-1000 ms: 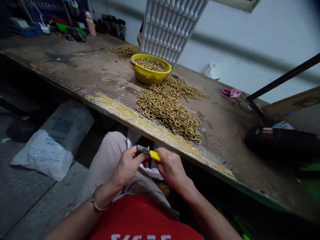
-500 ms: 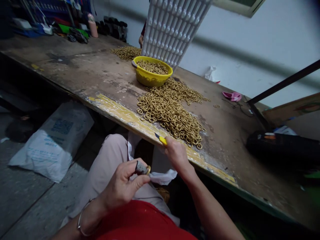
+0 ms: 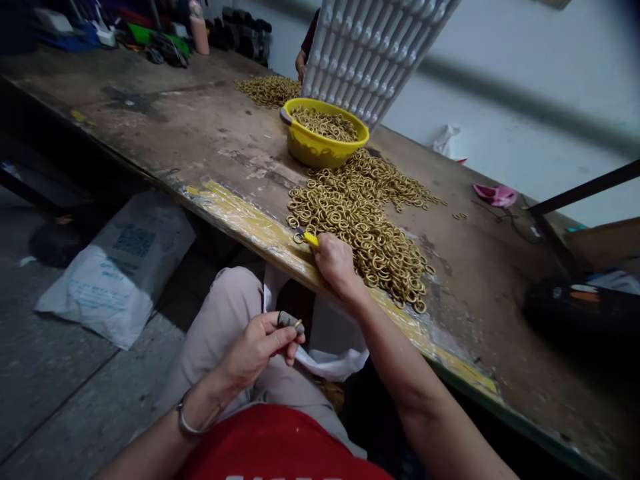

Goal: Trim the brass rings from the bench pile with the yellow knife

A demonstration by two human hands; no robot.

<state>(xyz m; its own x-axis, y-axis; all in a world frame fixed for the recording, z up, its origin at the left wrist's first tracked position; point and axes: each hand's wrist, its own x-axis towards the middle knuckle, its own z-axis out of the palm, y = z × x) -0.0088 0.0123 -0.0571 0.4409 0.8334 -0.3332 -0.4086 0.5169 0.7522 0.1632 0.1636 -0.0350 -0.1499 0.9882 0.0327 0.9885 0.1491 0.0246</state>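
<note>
My left hand [image 3: 263, 347], with a grey cover on its index finger, pinches a brass-coloured ring [image 3: 299, 324] above my lap. My right hand [image 3: 336, 260] is closed around a yellow utility knife [image 3: 311, 239]; its dark blade points left, over the rings at the near side of the heap. That heap of rings [image 3: 360, 220] spreads on the table near its front edge, right beside my right hand. Behind it stands a yellow basin [image 3: 320, 152] filled with more rings.
A grey ribbed plastic panel [image 3: 370, 60] rises behind the basin, with another person's hand [image 3: 301, 65] at its left. A second ring pile [image 3: 270, 91] lies there. White cloth [image 3: 335, 363] hangs below the table edge. A white sack [image 3: 117, 267] rests on the floor.
My right hand has moved with the knife from the table edge up to the rings. My left hand has turned the pinched ring, which now shows nearly edge-on.
</note>
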